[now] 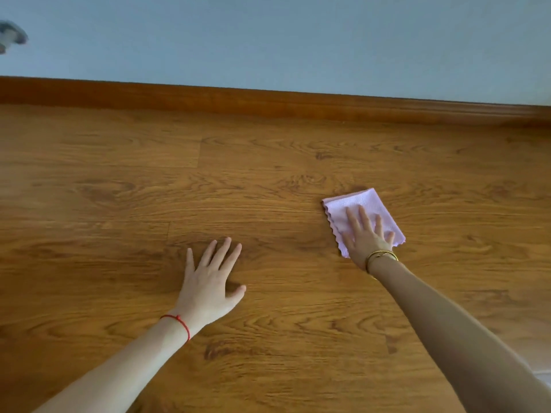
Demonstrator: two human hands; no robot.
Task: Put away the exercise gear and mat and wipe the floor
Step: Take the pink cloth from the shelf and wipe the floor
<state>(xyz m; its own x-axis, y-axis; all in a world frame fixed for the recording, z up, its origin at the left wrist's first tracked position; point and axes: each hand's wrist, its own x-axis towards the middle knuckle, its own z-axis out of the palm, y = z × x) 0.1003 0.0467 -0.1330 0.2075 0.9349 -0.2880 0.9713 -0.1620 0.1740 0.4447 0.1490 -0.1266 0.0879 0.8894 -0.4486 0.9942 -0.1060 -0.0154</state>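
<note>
The right hand (365,236) lies flat with its fingers (364,217) straight and slightly spread, pressing down on a folded pink cloth (356,204). The cloth shows past the fingertips and to both sides of the palm, its scalloped edge on the thumb side, and it lies flat on the wooden floor (268,180). The left hand (208,281) is also flat, fingers straight and fanned apart, resting straight on the bare boards and holding nothing; it appears to be propping the person up. The two hands are well apart.

Beyond the fingertips of both hands the boards run on to a wooden skirting board (268,104) and a pale blue wall (268,40). A blurred grey shape (13,34) sits at the far upper left, too unclear to name.

No mat or exercise gear shows in view, so that part looks done here, though it cannot be confirmed. The wiping seems to be under way. No wet streaks show, so how much floor is left cannot be told.
</note>
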